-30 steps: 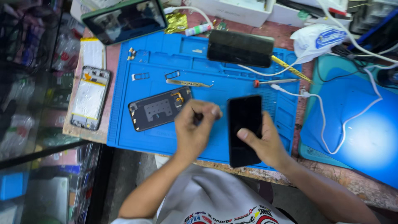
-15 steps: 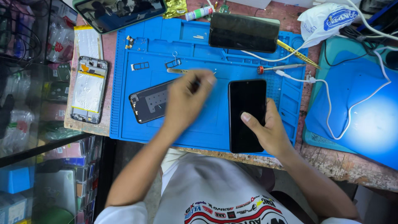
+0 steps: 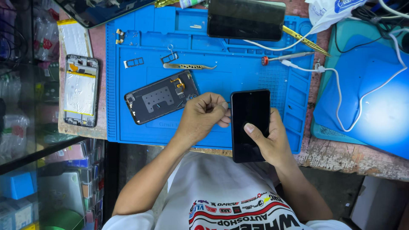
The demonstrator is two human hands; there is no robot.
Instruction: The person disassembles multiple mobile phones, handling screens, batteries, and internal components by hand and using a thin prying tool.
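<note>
My right hand (image 3: pixel 272 142) holds a black phone (image 3: pixel 250 123) screen up over the near edge of the blue work mat (image 3: pixel 238 72), with the thumb resting on the dark glass. My left hand (image 3: pixel 202 117) is curled shut, its fingertips pinched against the phone's left edge. Whether something small sits between those fingers is hidden. Just left of that hand a dark phone back cover (image 3: pixel 161 96) lies inside-up on the mat. Silver tweezers (image 3: pixel 187 66) and two small metal trays (image 3: pixel 169 57) lie beyond it.
A second dark phone (image 3: pixel 246 19) lies at the mat's far edge, with gold tweezers (image 3: pixel 304 40) and a red-capped screwdriver (image 3: pixel 285 57) to its right. A white cable (image 3: pixel 341 85) crosses a teal pad (image 3: pixel 366 110). An opened phone frame (image 3: pixel 81 91) lies left; glass shelves stand beside it.
My left hand reached out over the back cover, then pulled back and closed at the phone's left edge. My right hand kept hold of the phone.
</note>
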